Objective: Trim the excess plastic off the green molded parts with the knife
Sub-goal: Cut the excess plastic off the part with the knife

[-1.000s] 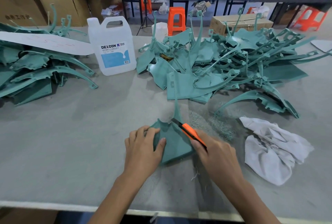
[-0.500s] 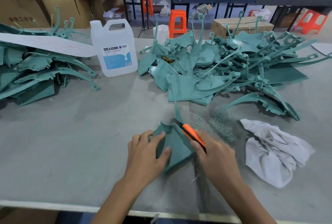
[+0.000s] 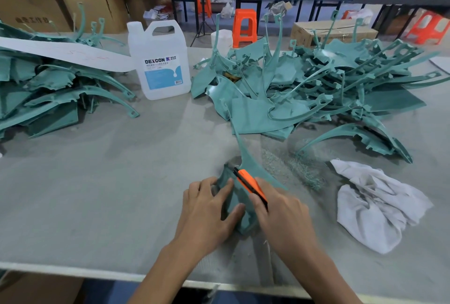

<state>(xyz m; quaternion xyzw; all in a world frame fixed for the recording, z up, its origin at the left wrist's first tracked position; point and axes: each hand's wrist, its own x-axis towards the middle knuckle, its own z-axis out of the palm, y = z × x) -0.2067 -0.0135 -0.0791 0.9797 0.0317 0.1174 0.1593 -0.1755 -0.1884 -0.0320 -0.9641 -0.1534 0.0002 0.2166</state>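
Observation:
A green molded part (image 3: 243,203) with a long thin stem lies on the grey table near the front edge. My left hand (image 3: 209,211) presses on its flat body, fingers spread over the left side. My right hand (image 3: 282,220) grips an orange and black knife (image 3: 248,184), whose tip rests on the part's upper edge near the stem. A large heap of green molded parts (image 3: 328,89) lies at the back right. Another pile of green parts (image 3: 48,94) sits at the far left.
A white DEXCON jug (image 3: 160,60) stands at the back centre. A crumpled white rag (image 3: 375,203) lies to the right of my hands, with green shavings (image 3: 294,169) beside it. A white paper strip (image 3: 65,54) rests on the left pile. Cardboard boxes and orange stools stand behind.
The green part has turned under my left hand, standing narrower and more upright. The knife has shifted slightly left and up along its edge.

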